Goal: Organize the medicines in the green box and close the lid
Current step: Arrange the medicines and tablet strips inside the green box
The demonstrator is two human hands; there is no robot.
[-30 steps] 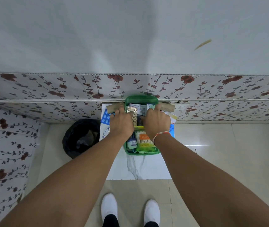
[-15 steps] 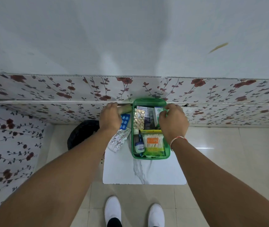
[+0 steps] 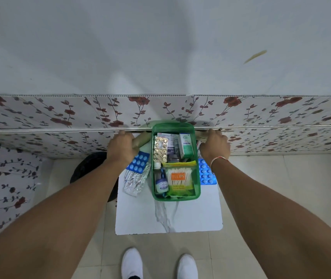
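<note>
you're moving both hands out of the box [image 3: 175,196]: left hand [image 3: 121,147] gripping a roll [image 3: 141,138] at 10 o'clock, right hand [image 3: 215,146] closing, perhaps on another, at 2 o'clock; loose items remain.

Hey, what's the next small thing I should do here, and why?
Probably lift the tan roll under your left hand into the green box. It lies outside the box, as do the blue blister packs and the foil strip, so the lid can't close yet.
</note>
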